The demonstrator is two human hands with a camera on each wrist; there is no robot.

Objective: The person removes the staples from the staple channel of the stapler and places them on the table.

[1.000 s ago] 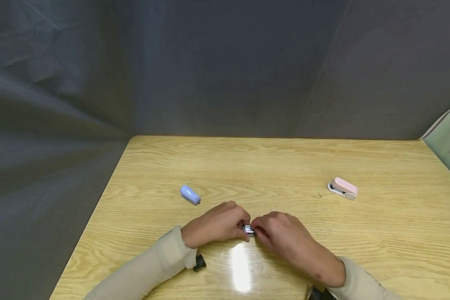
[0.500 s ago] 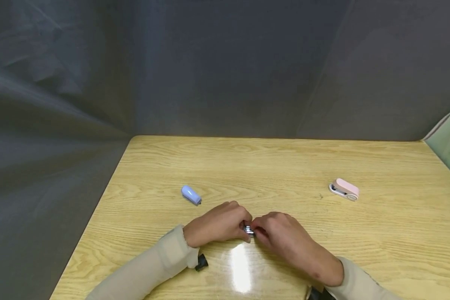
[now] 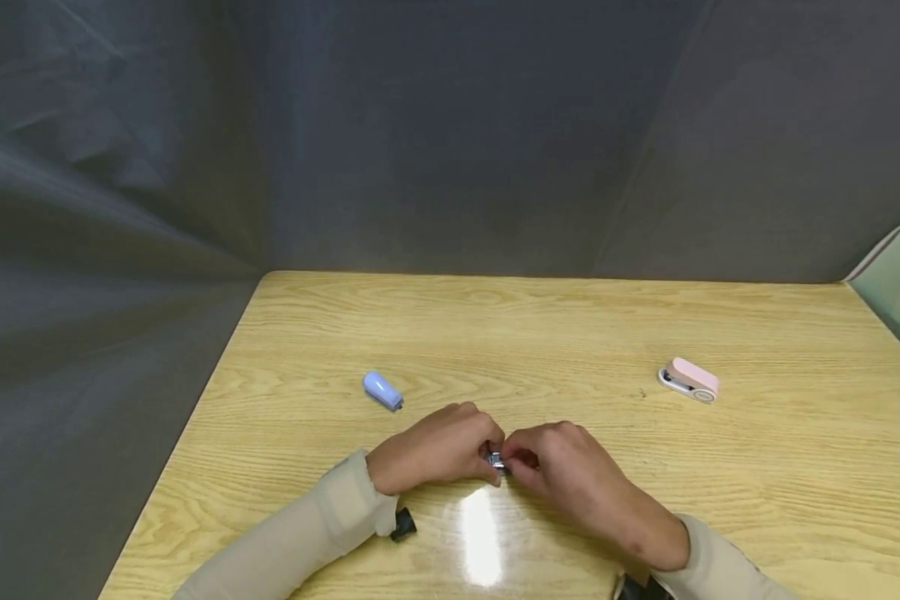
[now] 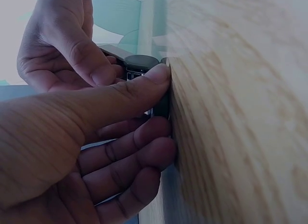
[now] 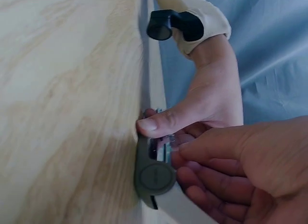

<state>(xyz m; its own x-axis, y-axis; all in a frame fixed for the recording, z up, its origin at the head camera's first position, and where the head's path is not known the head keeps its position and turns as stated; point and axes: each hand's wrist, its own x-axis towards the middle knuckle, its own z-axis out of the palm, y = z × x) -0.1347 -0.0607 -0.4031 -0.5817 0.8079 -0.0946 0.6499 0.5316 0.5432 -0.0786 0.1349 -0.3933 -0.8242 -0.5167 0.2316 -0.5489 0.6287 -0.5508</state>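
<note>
Low on the table, near its front and between the two hands, sits a dark stapler, its pale cover swung well back from the metal channel. The left hand grips the far end from the hinge, thumb pressing on it. The right hand has its thumb and forefinger drawn together at the channel; whether they pinch some small piece there, I cannot tell.

As I judge it, the step is fine fingertip work in that channel, so steadiness comes first. Let the left thumb bear down towards the table, clear of the opening, so the base can't skid or tip. Work with the right fingertips alone, moving straight along the channel rather than across it; sideways force could jam or bend thin metal. Mind the raised cover: it may swing shut onto a fingertip if nudged. The blue object and pink stapler lie well apart, leaving elbow room.
</note>
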